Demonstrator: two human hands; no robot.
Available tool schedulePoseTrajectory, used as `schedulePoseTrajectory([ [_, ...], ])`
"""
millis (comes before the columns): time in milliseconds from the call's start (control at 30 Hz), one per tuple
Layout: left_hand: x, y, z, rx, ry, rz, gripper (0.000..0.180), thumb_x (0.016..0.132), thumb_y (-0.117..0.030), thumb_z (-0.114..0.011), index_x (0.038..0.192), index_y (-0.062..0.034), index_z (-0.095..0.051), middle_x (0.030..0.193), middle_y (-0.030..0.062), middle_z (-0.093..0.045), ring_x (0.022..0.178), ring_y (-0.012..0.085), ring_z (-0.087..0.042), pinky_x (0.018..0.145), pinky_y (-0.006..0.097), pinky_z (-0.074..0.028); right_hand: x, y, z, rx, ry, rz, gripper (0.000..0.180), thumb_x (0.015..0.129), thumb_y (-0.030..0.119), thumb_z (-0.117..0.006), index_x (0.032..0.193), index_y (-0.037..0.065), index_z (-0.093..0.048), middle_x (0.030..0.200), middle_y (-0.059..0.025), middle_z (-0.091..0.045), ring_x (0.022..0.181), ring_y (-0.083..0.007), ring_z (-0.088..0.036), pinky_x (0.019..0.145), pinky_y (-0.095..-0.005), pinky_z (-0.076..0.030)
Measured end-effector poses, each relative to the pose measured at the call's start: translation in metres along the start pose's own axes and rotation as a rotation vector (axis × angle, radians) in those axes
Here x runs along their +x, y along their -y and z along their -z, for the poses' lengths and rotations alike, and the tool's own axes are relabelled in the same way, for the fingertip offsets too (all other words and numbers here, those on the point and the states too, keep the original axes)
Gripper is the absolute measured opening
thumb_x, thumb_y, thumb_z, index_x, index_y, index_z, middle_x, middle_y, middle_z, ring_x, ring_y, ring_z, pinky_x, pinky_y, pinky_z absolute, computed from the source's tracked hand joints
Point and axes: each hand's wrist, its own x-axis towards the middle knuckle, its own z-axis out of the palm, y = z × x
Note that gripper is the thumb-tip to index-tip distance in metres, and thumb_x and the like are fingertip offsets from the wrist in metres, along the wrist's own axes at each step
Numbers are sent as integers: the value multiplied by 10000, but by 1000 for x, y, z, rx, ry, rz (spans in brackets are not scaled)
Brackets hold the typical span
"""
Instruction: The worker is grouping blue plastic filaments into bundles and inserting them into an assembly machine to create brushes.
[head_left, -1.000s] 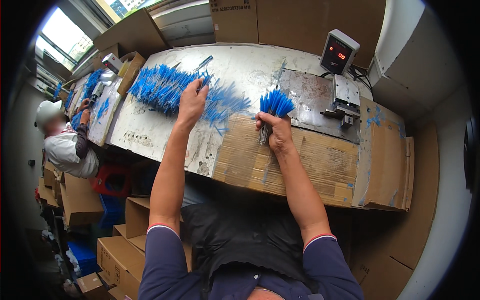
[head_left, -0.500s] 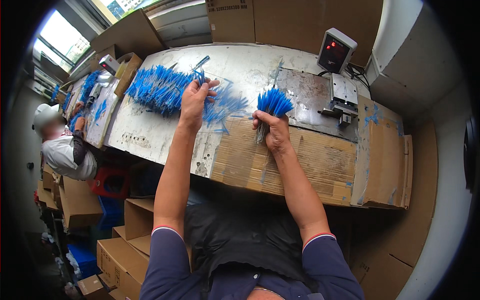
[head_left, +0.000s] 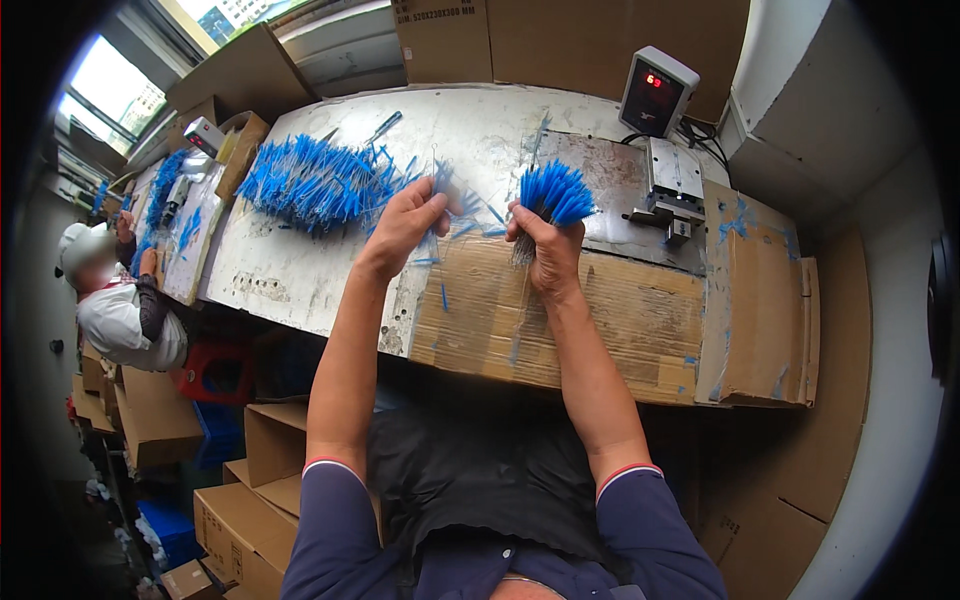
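Clenched right hand (head_left: 545,255) holds the blue-tipped bundle (head_left: 553,195) (upright); left hand (head_left: 405,222) has brought pinched sticks (head_left: 440,185) closer

The right hand (head_left: 540,250) grips a bundle of blue-tipped sticks (head_left: 553,195) upright while the left hand (head_left: 405,225) pinches a few more.

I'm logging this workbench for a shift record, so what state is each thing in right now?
Left hand: pinching a few blue-tipped sticks, raised above the table.
Right hand: closed around a bundle, blue tips fanned upward.
Loose pile: spread out on the white table.
Digital scale display: lit, red digits showing.
Cardboard sheet: lying flat over the table edge, stained blue.
Cardboard boxes: open, on the floor.
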Motion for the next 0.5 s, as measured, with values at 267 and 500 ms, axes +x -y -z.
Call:
schedulePoseTrajectory([
  [267,-3,-14,-32,246,117,38,154,1061,-106,-527,1128,-14,-630,947,15,-652,797,77,-535,757,241,-472,-1,-9,8,179,63,-436,229,874,122,-743,1040,-36,-751,890,-99,-743,665,-171,-664,617,-299,-539],
  [500,-12,-13,-41,335,138,59,145,1062,-97,-520,1101,-13,-632,909,-3,-634,776,69,-525,726,237,-466,9,-16,19,234,4,-365,278,858,100,-762,1100,-34,-735,965,-107,-761,709,-183,-681,641,-314,-554],
])
